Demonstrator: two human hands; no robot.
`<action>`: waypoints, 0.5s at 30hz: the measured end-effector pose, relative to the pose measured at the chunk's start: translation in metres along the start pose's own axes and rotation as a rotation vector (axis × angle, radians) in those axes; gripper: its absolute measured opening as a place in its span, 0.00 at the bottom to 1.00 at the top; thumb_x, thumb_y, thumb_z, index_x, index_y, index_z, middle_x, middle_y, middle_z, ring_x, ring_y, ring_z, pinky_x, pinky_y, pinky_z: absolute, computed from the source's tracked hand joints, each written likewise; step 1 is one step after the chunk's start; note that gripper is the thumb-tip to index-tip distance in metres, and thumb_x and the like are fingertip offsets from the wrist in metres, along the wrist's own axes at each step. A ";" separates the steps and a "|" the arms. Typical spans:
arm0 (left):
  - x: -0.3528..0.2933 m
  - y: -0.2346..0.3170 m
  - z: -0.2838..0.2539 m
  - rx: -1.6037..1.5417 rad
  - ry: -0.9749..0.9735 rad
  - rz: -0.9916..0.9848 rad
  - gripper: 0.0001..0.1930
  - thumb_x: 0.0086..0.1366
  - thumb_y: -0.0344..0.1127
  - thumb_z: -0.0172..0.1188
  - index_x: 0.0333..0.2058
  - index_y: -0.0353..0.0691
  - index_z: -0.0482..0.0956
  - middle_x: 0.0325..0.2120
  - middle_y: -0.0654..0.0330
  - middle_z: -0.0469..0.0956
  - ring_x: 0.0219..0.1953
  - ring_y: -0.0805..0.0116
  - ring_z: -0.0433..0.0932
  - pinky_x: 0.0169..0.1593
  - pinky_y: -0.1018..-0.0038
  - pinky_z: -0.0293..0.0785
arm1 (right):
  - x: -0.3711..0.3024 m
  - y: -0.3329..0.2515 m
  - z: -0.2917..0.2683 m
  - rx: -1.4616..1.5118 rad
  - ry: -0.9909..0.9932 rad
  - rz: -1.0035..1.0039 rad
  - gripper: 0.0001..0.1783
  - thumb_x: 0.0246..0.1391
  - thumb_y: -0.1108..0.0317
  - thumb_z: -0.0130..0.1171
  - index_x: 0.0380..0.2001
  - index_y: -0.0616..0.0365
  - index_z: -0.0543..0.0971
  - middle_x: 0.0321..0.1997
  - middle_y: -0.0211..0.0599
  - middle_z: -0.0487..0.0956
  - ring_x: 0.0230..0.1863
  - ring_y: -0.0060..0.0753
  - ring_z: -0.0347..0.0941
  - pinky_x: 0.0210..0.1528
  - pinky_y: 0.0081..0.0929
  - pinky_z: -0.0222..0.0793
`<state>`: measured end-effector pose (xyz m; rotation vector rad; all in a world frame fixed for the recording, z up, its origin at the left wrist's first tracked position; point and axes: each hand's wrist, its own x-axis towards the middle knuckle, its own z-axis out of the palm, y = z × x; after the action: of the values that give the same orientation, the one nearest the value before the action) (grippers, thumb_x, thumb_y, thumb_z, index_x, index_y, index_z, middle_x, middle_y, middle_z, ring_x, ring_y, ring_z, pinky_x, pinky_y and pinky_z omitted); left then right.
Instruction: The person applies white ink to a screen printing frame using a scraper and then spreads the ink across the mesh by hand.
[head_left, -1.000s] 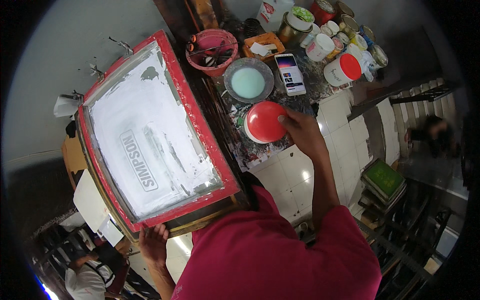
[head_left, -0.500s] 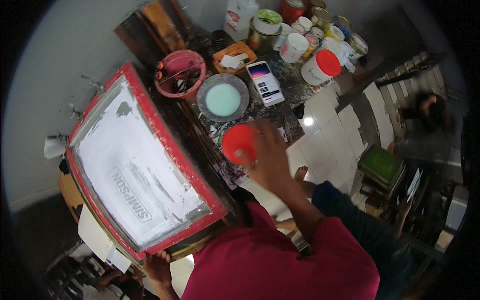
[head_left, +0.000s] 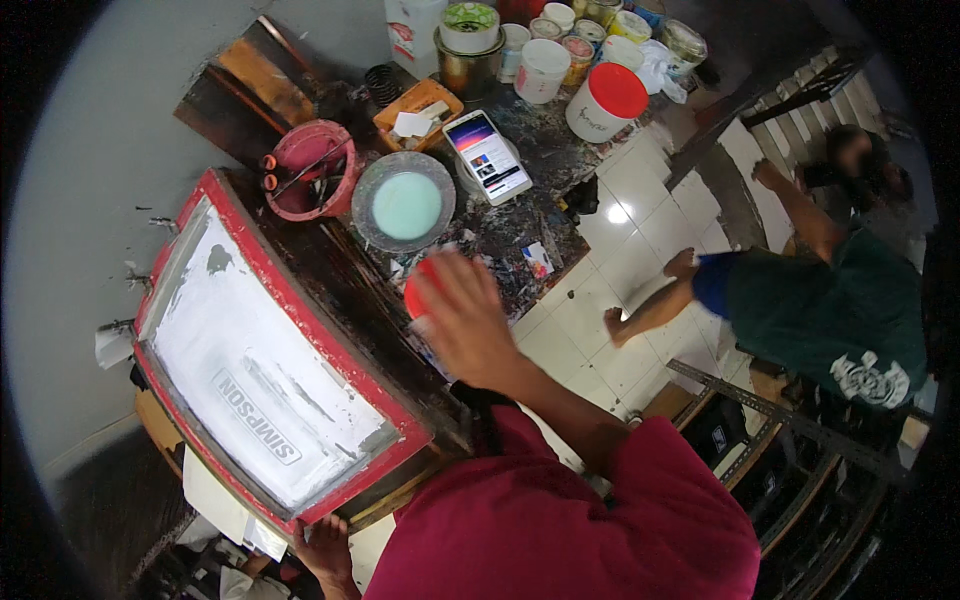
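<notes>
Paint-stained tabletop (head_left: 500,235) spreads beyond our right hand (head_left: 465,328) in the head view, with pale floor tiles (head_left: 600,285) to that hand's right. Blurred, its fingers extended, our right hand lies over a red lid (head_left: 421,292), hiding most of it; we cannot tell whether it grips. Just beyond, we see a grey bowl (head_left: 365,217) of pale green liquid and a phone (head_left: 487,158). Our left hand (head_left: 325,550) touches the near edge of a red-framed screen (head_left: 255,345), fingers slightly bent, its hold unclear. Well right of both hands is a co-worker (head_left: 820,305).
</notes>
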<state>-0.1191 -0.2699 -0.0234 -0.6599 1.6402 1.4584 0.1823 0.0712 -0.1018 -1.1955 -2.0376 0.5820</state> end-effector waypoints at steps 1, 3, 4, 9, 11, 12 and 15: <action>-0.004 -0.001 0.001 -0.014 -0.001 0.010 0.27 0.64 0.58 0.58 0.33 0.33 0.79 0.31 0.50 0.80 0.38 0.54 0.79 0.47 0.60 0.77 | -0.004 0.015 -0.005 0.140 0.082 -0.003 0.29 0.59 0.56 0.55 0.61 0.57 0.70 0.66 0.56 0.64 0.67 0.59 0.58 0.68 0.57 0.51; 0.006 -0.002 -0.015 -0.040 -0.017 -0.019 0.28 0.63 0.59 0.60 0.34 0.32 0.77 0.34 0.50 0.80 0.41 0.53 0.79 0.51 0.60 0.76 | -0.009 0.045 -0.021 0.071 0.182 0.249 0.24 0.54 0.67 0.58 0.55 0.59 0.75 0.58 0.54 0.71 0.60 0.57 0.65 0.63 0.53 0.58; 0.003 -0.004 -0.012 -0.056 -0.009 -0.009 0.28 0.63 0.59 0.60 0.34 0.32 0.77 0.35 0.49 0.80 0.42 0.53 0.79 0.52 0.61 0.75 | -0.011 0.061 -0.024 -0.041 0.023 0.370 0.23 0.50 0.71 0.59 0.52 0.59 0.76 0.54 0.53 0.74 0.56 0.56 0.68 0.60 0.52 0.62; -0.007 -0.008 -0.007 -0.155 -0.119 0.040 0.27 0.66 0.55 0.58 0.41 0.30 0.74 0.44 0.47 0.76 0.52 0.50 0.74 0.59 0.59 0.69 | -0.029 0.102 -0.006 -0.433 -0.282 0.201 0.19 0.44 0.75 0.60 0.44 0.60 0.80 0.43 0.52 0.78 0.45 0.56 0.75 0.49 0.47 0.71; -0.017 -0.012 -0.001 -0.235 -0.111 0.034 0.30 0.66 0.55 0.58 0.49 0.28 0.69 0.52 0.46 0.70 0.58 0.50 0.70 0.63 0.58 0.65 | -0.030 0.125 0.002 -0.396 -0.278 0.183 0.17 0.43 0.74 0.61 0.40 0.59 0.82 0.42 0.51 0.79 0.42 0.55 0.76 0.46 0.44 0.74; -0.019 -0.015 -0.003 -0.264 -0.127 0.032 0.32 0.66 0.55 0.58 0.52 0.28 0.66 0.55 0.46 0.68 0.60 0.50 0.67 0.65 0.58 0.62 | -0.026 0.132 0.002 -0.254 -0.247 0.269 0.13 0.45 0.73 0.62 0.38 0.60 0.82 0.40 0.50 0.81 0.42 0.50 0.79 0.44 0.43 0.75; -0.019 -0.023 -0.007 -0.412 -0.140 0.003 0.37 0.65 0.54 0.59 0.59 0.26 0.60 0.60 0.46 0.62 0.65 0.51 0.62 0.69 0.59 0.55 | 0.032 0.102 -0.018 -0.076 -0.200 0.294 0.13 0.48 0.72 0.62 0.40 0.59 0.82 0.38 0.49 0.82 0.41 0.45 0.80 0.44 0.39 0.75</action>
<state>-0.0917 -0.2836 -0.0204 -0.7592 1.2434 1.8231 0.2431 0.1481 -0.1482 -1.5512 -2.0776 0.7981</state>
